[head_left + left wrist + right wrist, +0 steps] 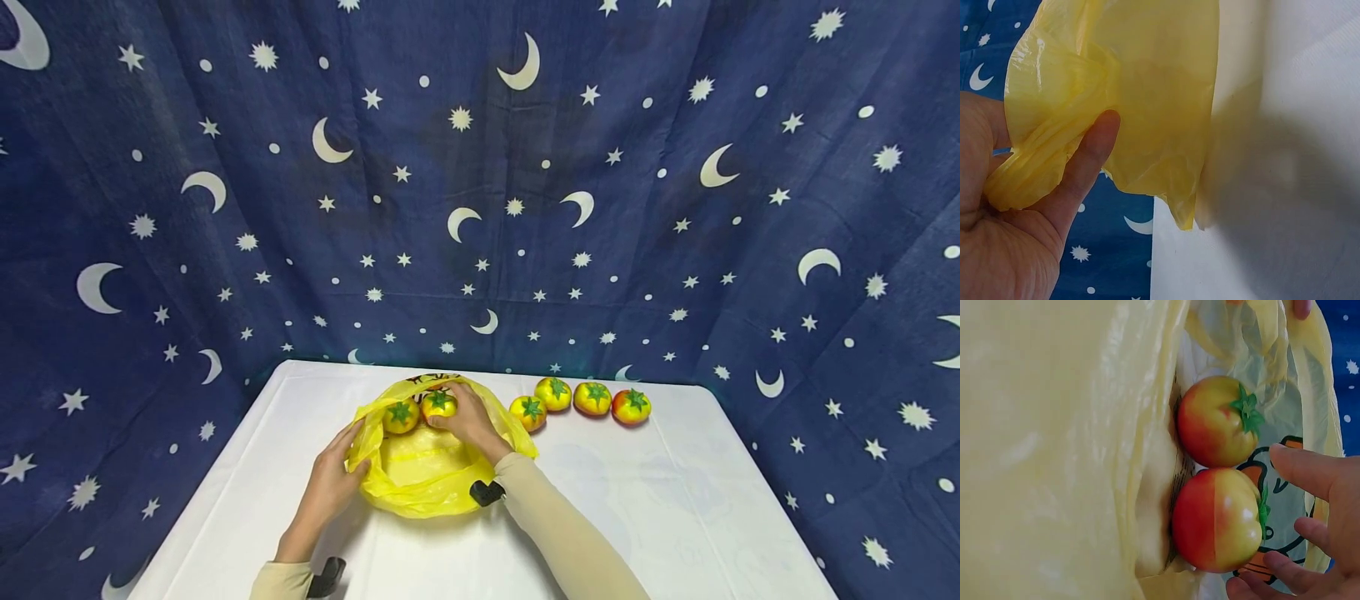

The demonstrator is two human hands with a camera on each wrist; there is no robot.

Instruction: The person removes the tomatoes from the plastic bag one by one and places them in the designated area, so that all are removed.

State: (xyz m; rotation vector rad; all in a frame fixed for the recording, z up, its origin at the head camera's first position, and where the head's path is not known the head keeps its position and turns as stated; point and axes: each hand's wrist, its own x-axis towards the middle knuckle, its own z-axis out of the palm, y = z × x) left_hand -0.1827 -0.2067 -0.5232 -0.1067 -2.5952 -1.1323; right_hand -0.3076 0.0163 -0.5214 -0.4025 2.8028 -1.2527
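A yellow plastic bag lies on the table with its mouth spread wide. My left hand holds the bag's left rim; the left wrist view shows gathered plastic between thumb and fingers. Inside the bag, two red-and-yellow tomatoes with green leafy tops sit side by side. My right hand reaches into the bag beside the right-hand tomato. In the right wrist view its fingers are spread and apart from both tomatoes. A printed cartoon pattern shows on the bag's inside.
Several more tomatoes stand in a loose row on the white table, right of the bag near the back edge. A dark blue curtain with moons and stars hangs behind and around the table.
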